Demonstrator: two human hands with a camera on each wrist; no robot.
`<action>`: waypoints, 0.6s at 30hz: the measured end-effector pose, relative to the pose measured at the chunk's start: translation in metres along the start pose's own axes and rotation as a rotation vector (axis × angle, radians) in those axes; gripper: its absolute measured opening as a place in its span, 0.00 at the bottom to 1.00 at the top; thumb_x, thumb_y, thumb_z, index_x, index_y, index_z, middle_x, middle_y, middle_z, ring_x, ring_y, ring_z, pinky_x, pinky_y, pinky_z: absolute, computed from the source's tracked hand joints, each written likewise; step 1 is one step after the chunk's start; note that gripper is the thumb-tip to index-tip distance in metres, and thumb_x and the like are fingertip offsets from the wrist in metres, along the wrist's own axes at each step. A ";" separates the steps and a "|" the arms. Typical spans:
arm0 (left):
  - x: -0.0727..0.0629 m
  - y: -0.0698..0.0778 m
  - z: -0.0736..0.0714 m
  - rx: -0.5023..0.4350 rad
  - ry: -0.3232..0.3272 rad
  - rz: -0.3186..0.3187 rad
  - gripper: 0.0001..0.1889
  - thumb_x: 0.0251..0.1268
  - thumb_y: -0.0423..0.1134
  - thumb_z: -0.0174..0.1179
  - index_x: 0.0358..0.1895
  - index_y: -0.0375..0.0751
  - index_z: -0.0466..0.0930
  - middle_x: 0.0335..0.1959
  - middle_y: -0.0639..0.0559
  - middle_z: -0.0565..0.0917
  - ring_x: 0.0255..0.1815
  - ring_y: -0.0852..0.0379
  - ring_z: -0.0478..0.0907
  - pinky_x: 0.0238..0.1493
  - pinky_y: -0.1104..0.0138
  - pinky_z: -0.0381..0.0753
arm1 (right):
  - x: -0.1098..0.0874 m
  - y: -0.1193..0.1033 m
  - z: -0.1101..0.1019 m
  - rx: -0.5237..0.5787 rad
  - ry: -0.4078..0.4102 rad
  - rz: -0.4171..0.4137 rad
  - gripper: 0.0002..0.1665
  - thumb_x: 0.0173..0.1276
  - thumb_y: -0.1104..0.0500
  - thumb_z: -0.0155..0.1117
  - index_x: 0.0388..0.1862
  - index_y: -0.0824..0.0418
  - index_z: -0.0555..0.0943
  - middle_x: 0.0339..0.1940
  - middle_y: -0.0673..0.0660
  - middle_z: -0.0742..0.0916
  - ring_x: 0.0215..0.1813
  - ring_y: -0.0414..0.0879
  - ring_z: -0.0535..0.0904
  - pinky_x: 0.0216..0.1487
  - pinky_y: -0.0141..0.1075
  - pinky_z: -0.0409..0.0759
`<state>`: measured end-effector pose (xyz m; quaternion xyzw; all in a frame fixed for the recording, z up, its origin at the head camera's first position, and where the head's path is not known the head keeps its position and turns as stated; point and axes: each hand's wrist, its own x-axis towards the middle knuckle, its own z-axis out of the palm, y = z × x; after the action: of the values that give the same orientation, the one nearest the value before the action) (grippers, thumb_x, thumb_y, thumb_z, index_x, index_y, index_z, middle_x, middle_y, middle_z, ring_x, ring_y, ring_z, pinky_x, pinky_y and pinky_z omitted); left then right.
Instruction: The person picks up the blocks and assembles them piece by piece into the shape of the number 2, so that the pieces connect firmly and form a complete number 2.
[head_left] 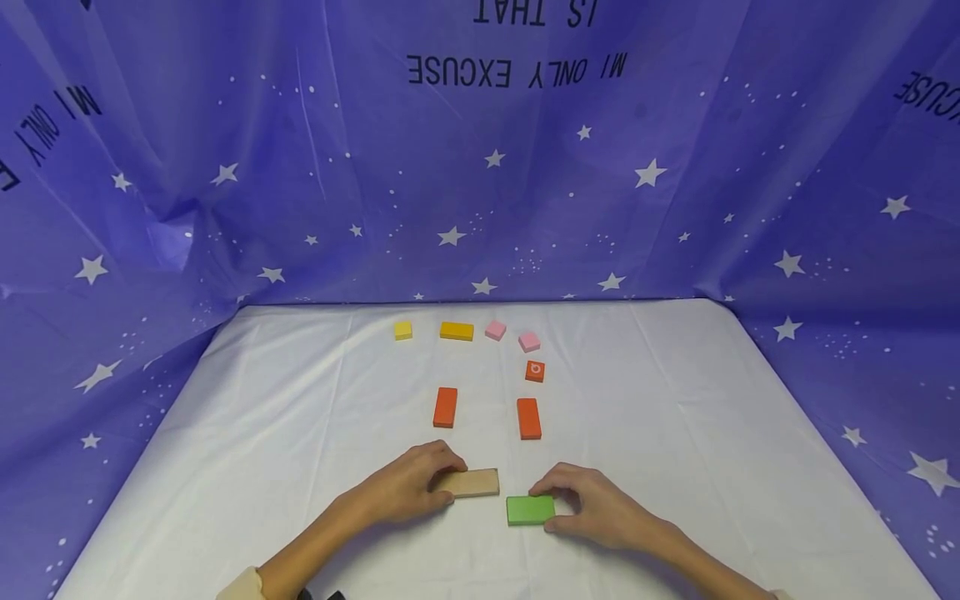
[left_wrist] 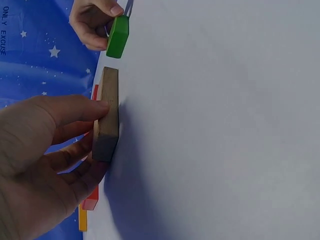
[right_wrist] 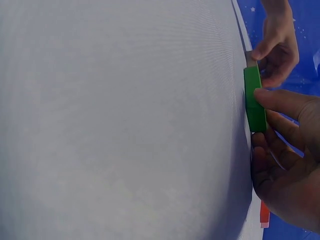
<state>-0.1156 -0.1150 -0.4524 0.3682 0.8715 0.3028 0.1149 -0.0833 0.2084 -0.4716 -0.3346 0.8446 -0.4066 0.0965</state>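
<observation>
Near the front middle of the table, my left hand (head_left: 414, 483) pinches a plain wooden block (head_left: 476, 482) by its left end, between thumb and fingers. The left wrist view shows the thumb on the near face of the wooden block (left_wrist: 107, 120). To its right, my right hand (head_left: 594, 507) pinches a green block (head_left: 529, 510) at its right end. In the right wrist view the thumb lies on the green block (right_wrist: 254, 95). A small gap separates the two blocks, the green one slightly closer to me.
Beyond the hands lie two upright-lying red blocks (head_left: 446, 407) and a small red square block (head_left: 535, 371). Farther back are a yellow cube (head_left: 403, 331), an orange-yellow block (head_left: 457, 331) and two pink blocks (head_left: 495, 331). A purple star-patterned curtain (head_left: 450, 192) surrounds the white tabletop (head_left: 660, 400).
</observation>
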 end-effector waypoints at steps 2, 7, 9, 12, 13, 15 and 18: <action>0.002 -0.001 0.000 0.004 0.000 0.002 0.15 0.59 0.32 0.69 0.50 0.40 0.83 0.43 0.58 0.79 0.42 0.65 0.74 0.48 0.68 0.77 | 0.000 0.000 0.000 -0.003 0.000 0.005 0.19 0.60 0.60 0.75 0.51 0.50 0.84 0.47 0.40 0.83 0.46 0.37 0.77 0.49 0.32 0.78; 0.004 -0.003 -0.001 0.016 -0.009 -0.003 0.15 0.59 0.33 0.70 0.50 0.40 0.84 0.42 0.58 0.80 0.41 0.65 0.74 0.47 0.68 0.77 | 0.002 0.001 -0.001 -0.031 0.013 0.008 0.19 0.60 0.61 0.75 0.51 0.51 0.84 0.47 0.40 0.84 0.45 0.37 0.77 0.47 0.32 0.78; 0.004 -0.003 -0.001 0.021 -0.011 -0.008 0.15 0.59 0.33 0.70 0.50 0.40 0.84 0.42 0.59 0.79 0.41 0.65 0.73 0.46 0.68 0.77 | 0.004 0.001 -0.001 -0.040 0.020 0.024 0.20 0.60 0.62 0.75 0.51 0.51 0.84 0.47 0.39 0.83 0.45 0.37 0.77 0.47 0.32 0.78; 0.005 -0.002 -0.002 0.027 -0.014 -0.016 0.15 0.59 0.33 0.70 0.50 0.41 0.83 0.42 0.59 0.79 0.41 0.65 0.73 0.46 0.68 0.77 | 0.007 0.003 -0.002 -0.051 0.026 0.052 0.20 0.59 0.63 0.74 0.51 0.52 0.85 0.46 0.39 0.83 0.45 0.36 0.77 0.48 0.32 0.78; 0.005 -0.002 -0.002 0.028 -0.016 -0.019 0.15 0.59 0.33 0.70 0.50 0.41 0.83 0.42 0.59 0.79 0.41 0.65 0.73 0.46 0.68 0.77 | 0.009 0.003 -0.002 -0.053 0.027 0.062 0.20 0.59 0.63 0.74 0.51 0.52 0.85 0.46 0.39 0.83 0.45 0.36 0.77 0.48 0.32 0.78; 0.005 -0.002 -0.003 0.025 -0.019 -0.021 0.15 0.59 0.34 0.70 0.51 0.41 0.83 0.42 0.60 0.79 0.41 0.65 0.73 0.46 0.68 0.77 | 0.012 0.004 -0.003 -0.066 0.028 0.076 0.20 0.59 0.64 0.74 0.51 0.53 0.85 0.46 0.40 0.84 0.47 0.36 0.77 0.51 0.33 0.78; 0.005 -0.002 -0.003 0.018 -0.023 -0.020 0.15 0.60 0.34 0.70 0.51 0.41 0.83 0.42 0.60 0.79 0.40 0.65 0.73 0.46 0.68 0.76 | 0.016 0.005 -0.005 -0.087 0.031 0.085 0.20 0.59 0.64 0.73 0.51 0.55 0.85 0.47 0.41 0.84 0.49 0.36 0.78 0.55 0.35 0.78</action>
<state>-0.1213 -0.1136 -0.4511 0.3641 0.8764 0.2896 0.1246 -0.0999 0.2028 -0.4703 -0.2962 0.8762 -0.3703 0.0860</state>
